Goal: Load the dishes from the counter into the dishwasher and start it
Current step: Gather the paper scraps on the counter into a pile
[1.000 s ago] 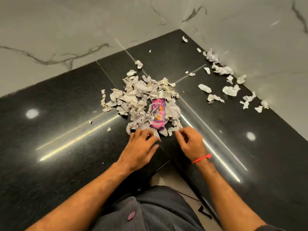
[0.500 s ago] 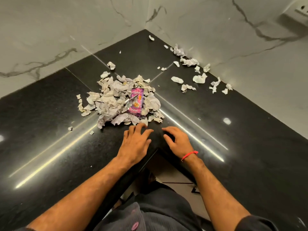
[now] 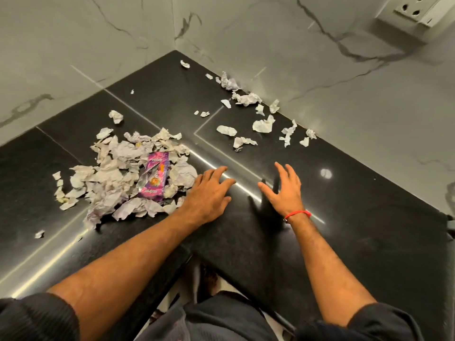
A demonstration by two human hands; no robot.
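Nearest, two bare forearms reaching forward from dark sleeves over the inner corner of a black polished counter (image 3: 369, 242). Left hand (image 3: 209, 193) palm down on the counter, fingers straight and slightly spread, holding nothing, its heel touching the near right edge of the paper pile. Right hand (image 3: 283, 190) just beside it to the right, fingers straight and splayed apart, empty, its shadow on the stone beneath; whether touching the surface or just above it, hard to tell. One red thread bracelet (image 3: 296, 214) round the right wrist.

No dishes and no dishwasher in view.

Left of the left hand, one heap of torn and crumpled whitish paper scraps (image 3: 110, 178), too many to count. On top of the heap, one pink-purple foil wrapper (image 3: 155, 175), lying flat, long axis running from near-left to far-right, its far end toward the wall corner; printed writing on it blurred, not readable.

Beyond both hands, loose scraps (image 3: 262, 125) scattered along the right-hand wall, roughly fifteen to twenty, exact count uncertain. Well apart from them, single bits left of the heap.

Farthest, grey-veined marble walls (image 3: 320, 70) meeting in a corner, and at upper right one white socket plate (image 3: 413, 11) with round holes, partly cut off.
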